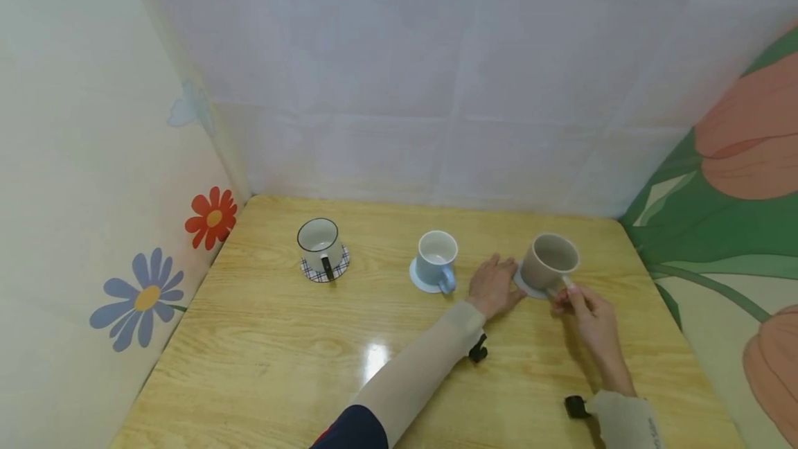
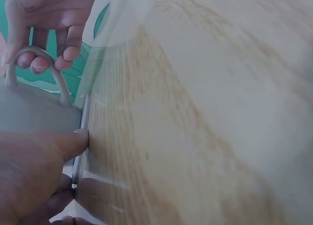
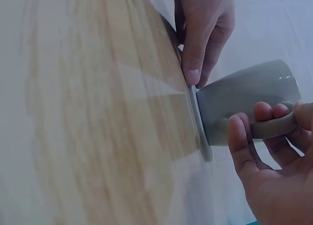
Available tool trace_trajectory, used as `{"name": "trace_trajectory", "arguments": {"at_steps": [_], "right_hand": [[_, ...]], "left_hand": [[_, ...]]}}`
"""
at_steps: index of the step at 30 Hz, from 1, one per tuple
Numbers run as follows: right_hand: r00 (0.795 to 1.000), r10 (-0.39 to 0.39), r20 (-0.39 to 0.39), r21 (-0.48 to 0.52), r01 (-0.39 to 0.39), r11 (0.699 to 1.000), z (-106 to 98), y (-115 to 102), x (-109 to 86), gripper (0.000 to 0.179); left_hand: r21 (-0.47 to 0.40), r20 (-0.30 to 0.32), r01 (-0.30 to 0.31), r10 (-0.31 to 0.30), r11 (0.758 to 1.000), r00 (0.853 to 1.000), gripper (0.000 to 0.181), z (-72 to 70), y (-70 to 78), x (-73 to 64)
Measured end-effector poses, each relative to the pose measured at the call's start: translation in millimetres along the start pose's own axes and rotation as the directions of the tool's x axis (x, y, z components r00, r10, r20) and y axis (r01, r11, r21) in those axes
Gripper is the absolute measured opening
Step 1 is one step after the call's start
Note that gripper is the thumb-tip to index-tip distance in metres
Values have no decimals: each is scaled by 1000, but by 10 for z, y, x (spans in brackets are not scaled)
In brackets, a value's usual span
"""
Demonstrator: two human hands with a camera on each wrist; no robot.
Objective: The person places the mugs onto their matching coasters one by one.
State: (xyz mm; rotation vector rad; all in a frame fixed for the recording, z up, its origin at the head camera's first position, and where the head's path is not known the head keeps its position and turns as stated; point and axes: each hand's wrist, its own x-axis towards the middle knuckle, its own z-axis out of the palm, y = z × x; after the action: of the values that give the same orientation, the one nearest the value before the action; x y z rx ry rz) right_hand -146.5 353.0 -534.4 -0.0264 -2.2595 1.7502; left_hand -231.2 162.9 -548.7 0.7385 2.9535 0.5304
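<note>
My right hand [image 1: 592, 321] grips the handle of a grey-beige mug [image 3: 244, 98] with thumb and fingers. The mug stands upright on a round, pale coaster [image 1: 528, 288], its base right at the coaster's top in the right wrist view. Left of it, my left hand [image 1: 492, 286] rests low on the wooden table [image 1: 299, 352], fingers extended, with the thumb [image 2: 73, 144] touching the coaster's edge. Closest on the left hand's other side is a light blue cup [image 1: 434, 265] with a white inside, standing on a light blue coaster [image 1: 419, 284].
Farther left, a white mug [image 1: 319, 244] with a dark rim and black handle stands on a checked coaster [image 1: 339, 269]. A white cloth [image 1: 386, 89] hangs behind the table, and flower-printed cloths flank it on both sides.
</note>
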Motion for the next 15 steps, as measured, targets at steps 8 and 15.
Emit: {"name": "trace_trajectory", "arguments": {"at_steps": [8,15], "right_hand": [[1000,-10,2,-7,10,1000,16,3,-17,37],[1000,1,14,2,-1,1000,4,-1,-4,37]], "left_hand": [[46,12,-16,15,999,1000,64,-45,-26,-76],[107,33,-40,37,993,999,63,-106,-17,-145]]}}
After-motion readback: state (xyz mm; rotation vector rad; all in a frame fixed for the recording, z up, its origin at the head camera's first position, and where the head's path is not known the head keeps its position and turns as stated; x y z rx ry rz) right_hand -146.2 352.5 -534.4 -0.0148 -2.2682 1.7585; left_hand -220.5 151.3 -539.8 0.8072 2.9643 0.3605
